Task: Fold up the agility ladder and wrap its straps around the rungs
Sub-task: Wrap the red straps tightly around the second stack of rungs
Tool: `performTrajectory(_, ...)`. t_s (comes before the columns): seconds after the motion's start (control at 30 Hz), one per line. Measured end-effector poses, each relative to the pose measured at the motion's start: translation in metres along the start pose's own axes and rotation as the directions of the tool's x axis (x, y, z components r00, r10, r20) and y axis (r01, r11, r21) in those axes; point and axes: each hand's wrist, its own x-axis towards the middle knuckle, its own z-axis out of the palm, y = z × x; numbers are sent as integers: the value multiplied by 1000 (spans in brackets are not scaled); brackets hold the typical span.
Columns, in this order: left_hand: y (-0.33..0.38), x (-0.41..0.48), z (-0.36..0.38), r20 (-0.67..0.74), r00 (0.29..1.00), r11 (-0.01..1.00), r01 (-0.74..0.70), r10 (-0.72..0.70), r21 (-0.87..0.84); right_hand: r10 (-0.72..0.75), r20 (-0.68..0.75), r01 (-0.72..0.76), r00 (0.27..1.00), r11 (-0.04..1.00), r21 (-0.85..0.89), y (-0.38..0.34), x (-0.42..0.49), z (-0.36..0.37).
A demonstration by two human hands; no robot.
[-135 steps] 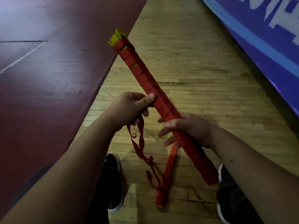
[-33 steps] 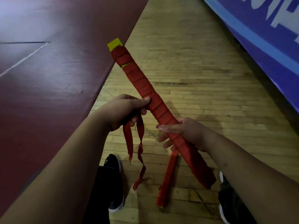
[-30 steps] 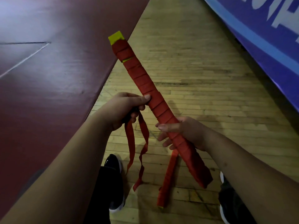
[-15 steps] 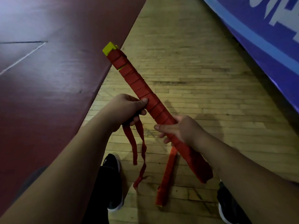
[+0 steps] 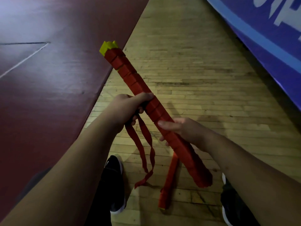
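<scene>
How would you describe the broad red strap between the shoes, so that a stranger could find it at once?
The left hand and right hand hold a long red ladder bundle slantwise above the wooden floor. Below its lower half, between two black shoes, runs the broad strap. Unlike the two narrow, twisted straps beside it, it is flat, straight and yellow-tipped.

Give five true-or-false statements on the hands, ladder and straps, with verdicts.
1. Two loose straps hang below the left hand. True.
2. The ladder lies on the ground. False: both hands hold it above the floor, tilted.
3. Yellow rungs show at its far end. True.
4. The right hand is off the ladder. False: it grips it.
5. The straps are blue. False: red.
</scene>
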Motion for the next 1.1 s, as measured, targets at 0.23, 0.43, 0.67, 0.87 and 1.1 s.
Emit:
performTrajectory(0.23,2,-2,7,208,957,963,-155,201,-220,-248,689,-236,681,816,527,12,-5,-8)
performTrajectory(0.43,0,1,-1,357,874,939,-260,329,-227,-323,768,-191,553,848,495,14,-9,-10)
performTrajectory(0.67,1,5,-16,427,828,932,-333,362,-144,-298,737,-136,607,874,466,13,-10,-22)
performTrajectory(0.87,0,3,-21,435,856,958,-279,280,-68,-209,616,-97,760,900,425,11,-12,-24)
performTrajectory(1.1,2,-4,-21,325,930,972,-214,171,102,-96,409,-38,908,951,307,8,-8,-26)
